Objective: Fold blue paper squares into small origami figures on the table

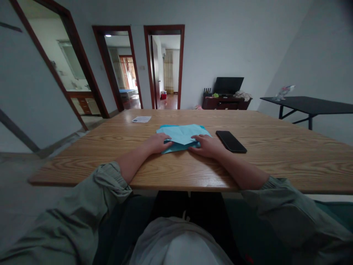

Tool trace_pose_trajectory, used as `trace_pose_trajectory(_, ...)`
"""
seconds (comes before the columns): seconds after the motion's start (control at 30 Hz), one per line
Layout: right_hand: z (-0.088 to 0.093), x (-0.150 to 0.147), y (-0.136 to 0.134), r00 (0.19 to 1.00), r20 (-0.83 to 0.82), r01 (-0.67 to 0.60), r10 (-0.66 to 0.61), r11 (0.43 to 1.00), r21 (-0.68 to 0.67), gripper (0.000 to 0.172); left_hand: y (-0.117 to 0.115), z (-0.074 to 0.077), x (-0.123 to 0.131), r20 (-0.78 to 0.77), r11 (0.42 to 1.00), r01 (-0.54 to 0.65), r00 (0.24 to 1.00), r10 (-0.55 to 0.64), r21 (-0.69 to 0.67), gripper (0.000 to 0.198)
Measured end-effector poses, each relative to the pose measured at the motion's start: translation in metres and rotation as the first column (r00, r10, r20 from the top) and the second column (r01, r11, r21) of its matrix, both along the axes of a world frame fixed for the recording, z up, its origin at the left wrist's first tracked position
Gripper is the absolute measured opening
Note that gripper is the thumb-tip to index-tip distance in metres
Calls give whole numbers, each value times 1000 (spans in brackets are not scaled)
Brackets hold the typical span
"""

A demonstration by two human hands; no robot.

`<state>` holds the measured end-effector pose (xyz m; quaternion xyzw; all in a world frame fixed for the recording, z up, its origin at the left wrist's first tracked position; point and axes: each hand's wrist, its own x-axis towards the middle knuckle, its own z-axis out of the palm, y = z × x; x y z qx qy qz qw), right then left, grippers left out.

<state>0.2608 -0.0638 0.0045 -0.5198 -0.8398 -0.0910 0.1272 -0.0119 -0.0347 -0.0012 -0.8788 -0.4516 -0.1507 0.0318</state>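
Observation:
A light blue sheet of paper lies on the wooden table in front of me, its upper layer folded over with a pointed flap toward me. A darker blue layer shows beneath it at the back and front edges. At the paper's left side my left hand grips the edge, fingers on top and thumb lower down. My right hand grips the right side the same way, with its fingertips on the flap. The parts under both hands are hidden. Just right of my right hand rests a black smartphone.
A small printed card lies at the back left of the wooden table. Farther off stand a black folding table with a clear plastic item on it, and a cabinet bearing a black screen.

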Motion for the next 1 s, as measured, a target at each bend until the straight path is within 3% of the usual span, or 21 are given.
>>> trace_pose_trajectory(0.3, -5, 4, 18, 986, -164, 40, -41, 999, -9, 46, 3, -3, 1, 86, 998, -28, 996, 23, 60, 40)
trace_pose_trajectory(0.5, -10, 10, 28, 930, -351, 72, -111, 990, -123, 44, 4, 1, 1, 131, 997, -68, 989, 64, 22, 44)
trace_pose_trajectory(0.77, -22, 19, 37, 876, -483, -44, -8, 994, -96, 43, 10, -2, -4, 138, 995, -94, 986, 96, -20, 43)
trace_pose_trajectory(1.0, -16, 15, 30, 878, -473, -97, 81, 995, -9, 33, 11, 0, -7, 178, 994, -109, 978, 112, -28, 41)
